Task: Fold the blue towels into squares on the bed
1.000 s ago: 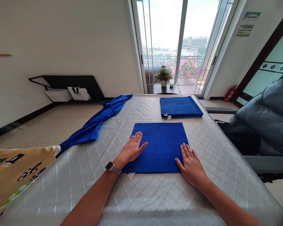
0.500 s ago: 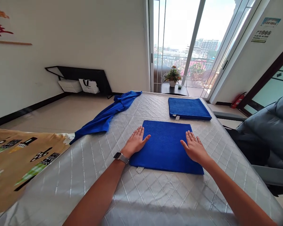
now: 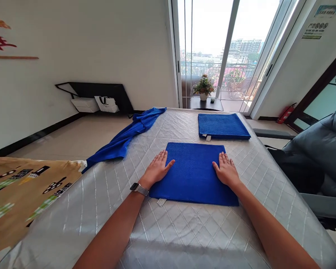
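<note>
A folded blue towel (image 3: 194,175) lies flat in front of me on the silver quilted surface (image 3: 184,228), with a white tag at its near left edge. My left hand (image 3: 157,167), wearing a watch at the wrist, rests flat across the towel's left edge, fingers stretched and thumb on the cloth. Over the right edge lies my right hand (image 3: 227,169), also flat with its thumb spread inward. Farther back sits a stack of folded blue towels (image 3: 223,125), untouched. A crumpled blue towel (image 3: 128,134) drapes along the far left edge.
A tan patterned cloth (image 3: 30,198) hangs at the left edge. On the right are a grey padded jacket (image 3: 324,145) and a grey bar. Beyond the surface, a potted plant (image 3: 204,87) stands on a small black table by the sliding glass door.
The view has shifted slightly. My right hand has drawn a little closer to the towel's right edge; both hands stay flat on the towel.
</note>
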A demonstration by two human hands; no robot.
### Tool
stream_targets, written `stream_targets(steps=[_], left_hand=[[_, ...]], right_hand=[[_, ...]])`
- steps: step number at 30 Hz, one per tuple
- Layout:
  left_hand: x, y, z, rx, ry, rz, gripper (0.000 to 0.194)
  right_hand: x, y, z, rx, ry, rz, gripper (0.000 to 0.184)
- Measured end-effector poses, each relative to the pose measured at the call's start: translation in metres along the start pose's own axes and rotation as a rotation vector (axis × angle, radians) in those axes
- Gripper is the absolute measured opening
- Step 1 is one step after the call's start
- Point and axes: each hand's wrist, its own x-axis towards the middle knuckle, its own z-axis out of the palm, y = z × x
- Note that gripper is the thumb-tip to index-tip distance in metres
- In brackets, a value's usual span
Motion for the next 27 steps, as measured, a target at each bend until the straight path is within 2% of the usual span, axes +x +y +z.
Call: stream_targets(steps=[3, 6, 9, 12, 14, 16, 18, 21, 23, 27], left_hand=[[-0.004, 0.014, -0.016, 0.069, 0.164, 0.048, 0.075], [-0.008, 0.048, -0.028, 0.069, 0.292, 0.153, 0.062], [-0.008, 0.104, -0.027, 0.002, 0.248, 0.367, 0.056], [0.002, 0.165, -0.013, -0.040, 0.201, 0.570, 0.056], [0.017, 0.197, 0.000, -0.063, 0.182, 0.613, 0.061], [0.034, 0.216, 0.013, -0.083, 0.131, 0.570, 0.065], [0.048, 0.219, 0.023, -0.097, 0.063, 0.484, 0.067], [0.057, 0.197, 0.032, -0.093, 0.014, 0.382, 0.069], [0.057, 0.169, 0.031, -0.075, 0.011, 0.320, 0.074], [0.051, 0.097, 0.021, -0.023, -0.029, 0.128, 0.081]], right_hand=[[0.000, -0.001, 0.000, 0.011, 0.003, 0.000, 0.076], [0.000, -0.002, 0.000, 0.014, 0.008, 0.004, 0.076], [0.000, -0.002, -0.001, 0.016, 0.009, 0.000, 0.075], [-0.002, 0.000, -0.001, -0.012, 0.009, -0.025, 0.072], [-0.003, 0.002, -0.002, -0.047, -0.010, -0.057, 0.068], [-0.003, 0.003, -0.002, -0.061, -0.022, -0.072, 0.067], [-0.003, 0.003, -0.002, -0.043, -0.011, -0.057, 0.066], [-0.002, 0.000, -0.003, 0.011, 0.013, -0.026, 0.068], [-0.001, -0.002, -0.003, 0.038, 0.021, -0.016, 0.072], [-0.001, -0.003, -0.003, 0.056, 0.008, -0.008, 0.074]])
